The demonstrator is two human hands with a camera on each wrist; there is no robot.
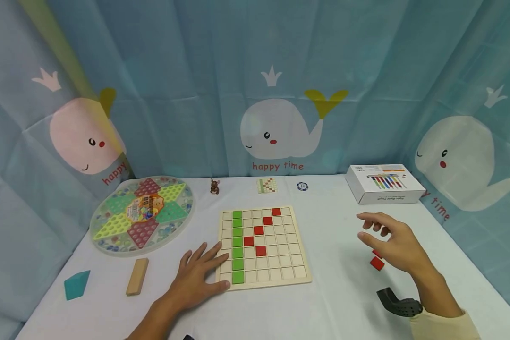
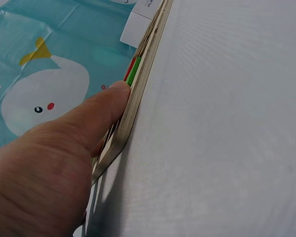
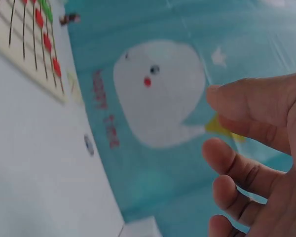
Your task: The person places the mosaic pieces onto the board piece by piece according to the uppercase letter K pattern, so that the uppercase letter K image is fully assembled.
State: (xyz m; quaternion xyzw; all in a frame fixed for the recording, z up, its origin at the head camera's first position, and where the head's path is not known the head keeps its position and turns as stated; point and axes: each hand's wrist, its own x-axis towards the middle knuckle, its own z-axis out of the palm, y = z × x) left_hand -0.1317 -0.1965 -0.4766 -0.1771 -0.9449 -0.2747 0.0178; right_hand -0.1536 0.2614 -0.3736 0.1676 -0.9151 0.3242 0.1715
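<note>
A wooden grid board (image 1: 280, 274) lies flat on the white table. Green square tiles (image 1: 237, 252) fill most of one column near its left side, and several red square tiles (image 1: 260, 250) sit in cells, mostly along a diagonal. My left hand (image 1: 195, 278) rests at the board's left edge with its fingers spread, fingertips touching the board. In the left wrist view the thumb (image 2: 108, 101) lies against the board's rim (image 2: 133, 106). Above loose red tiles (image 1: 377, 263) on the right hovers my right hand (image 1: 397, 243), fingers loosely bent, nothing between them; the hand partly hides one tile.
A round Chinese checkers board (image 1: 106, 203) lies at left, with a wooden block (image 1: 137, 276) and a teal piece (image 1: 76, 285) before it. Along the back are a small figurine (image 1: 214, 186), a pattern card (image 1: 267, 185), a chip (image 1: 302, 186) and a white box (image 1: 384, 185).
</note>
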